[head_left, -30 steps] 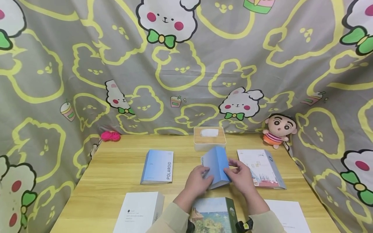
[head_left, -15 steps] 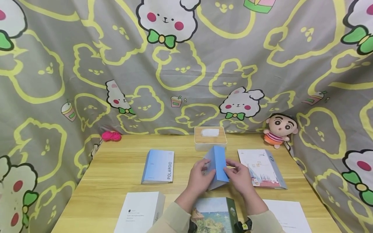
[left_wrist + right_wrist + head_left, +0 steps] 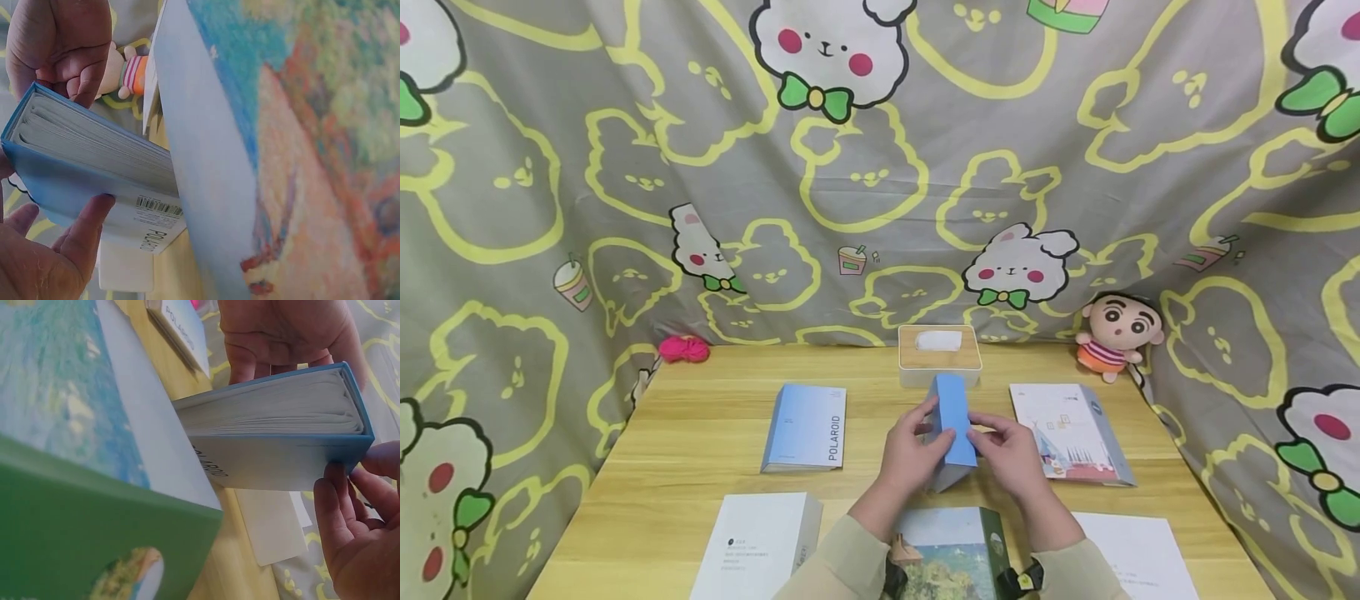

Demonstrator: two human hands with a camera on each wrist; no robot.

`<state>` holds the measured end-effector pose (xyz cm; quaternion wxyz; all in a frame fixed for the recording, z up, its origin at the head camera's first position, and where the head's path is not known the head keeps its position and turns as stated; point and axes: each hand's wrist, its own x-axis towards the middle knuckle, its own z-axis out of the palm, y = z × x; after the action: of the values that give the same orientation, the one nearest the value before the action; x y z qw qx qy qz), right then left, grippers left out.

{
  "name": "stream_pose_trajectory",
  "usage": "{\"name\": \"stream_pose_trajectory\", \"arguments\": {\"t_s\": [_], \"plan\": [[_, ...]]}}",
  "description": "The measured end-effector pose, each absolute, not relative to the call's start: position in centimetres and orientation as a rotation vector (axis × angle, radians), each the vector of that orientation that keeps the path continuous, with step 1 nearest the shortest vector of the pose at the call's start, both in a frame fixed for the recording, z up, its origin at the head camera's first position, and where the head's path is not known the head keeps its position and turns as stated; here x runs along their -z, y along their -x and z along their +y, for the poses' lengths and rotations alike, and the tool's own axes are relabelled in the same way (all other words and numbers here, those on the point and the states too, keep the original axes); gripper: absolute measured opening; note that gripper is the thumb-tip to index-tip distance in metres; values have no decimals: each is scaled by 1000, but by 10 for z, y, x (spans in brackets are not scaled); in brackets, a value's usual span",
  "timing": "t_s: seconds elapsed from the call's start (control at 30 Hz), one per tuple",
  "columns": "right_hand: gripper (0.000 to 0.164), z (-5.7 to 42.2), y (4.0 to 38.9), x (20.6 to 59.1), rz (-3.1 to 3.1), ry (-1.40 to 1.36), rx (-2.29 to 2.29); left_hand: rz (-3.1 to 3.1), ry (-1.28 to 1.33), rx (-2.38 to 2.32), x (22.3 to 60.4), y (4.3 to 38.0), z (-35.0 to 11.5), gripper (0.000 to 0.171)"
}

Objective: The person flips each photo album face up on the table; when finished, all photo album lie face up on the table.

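A thick blue-and-white photo album (image 3: 953,421) stands upright, its blue spine facing me. My left hand (image 3: 912,450) grips it by the left cover and spine, with the thumb on the spine. On the other side my right hand (image 3: 1011,457) pinches the right cover near the spine. In the left wrist view the album (image 3: 94,162) shows stacked page edges and a barcode by its lettering. The right wrist view shows the right fingertips (image 3: 337,481) against the cover. Just in front of the hands lies an album with a painted seaside cover (image 3: 951,558), partly covered by the forearms.
A similar blue POLAROID album (image 3: 805,429) lies left, and an illustrated white album (image 3: 1063,429) right. White albums lie front left (image 3: 752,546) and front right (image 3: 1138,554). Behind stand a tissue box (image 3: 940,358), a plush doll (image 3: 1116,333) and a pink bundle (image 3: 683,350).
The album in my hands has turned so its spine faces me more squarely and the left cover shows less. Both hands have shifted slightly left with it.
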<state>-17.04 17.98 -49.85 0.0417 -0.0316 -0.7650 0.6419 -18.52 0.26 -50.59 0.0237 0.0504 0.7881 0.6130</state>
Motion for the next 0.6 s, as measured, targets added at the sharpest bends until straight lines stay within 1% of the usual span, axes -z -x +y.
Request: {"name": "stream_pose_trajectory", "arguments": {"t_s": [0.13, 0.3, 0.53, 0.6], "plan": [[36, 178, 172, 502, -2328, 101, -2030, 2405, -111, -1901, 505, 186, 1, 57], [36, 176, 172, 504, -2296, 125, -2074, 2384, -115, -1924, 506, 187, -1, 57], [32, 174, 172, 508, -2265, 146, -2114, 2401, -131, -1992, 513, 187, -1, 43], [31, 174, 173, 509, -2269, 164, -2106, 2389, -133, -2006, 514, 188, -1, 42]]}}
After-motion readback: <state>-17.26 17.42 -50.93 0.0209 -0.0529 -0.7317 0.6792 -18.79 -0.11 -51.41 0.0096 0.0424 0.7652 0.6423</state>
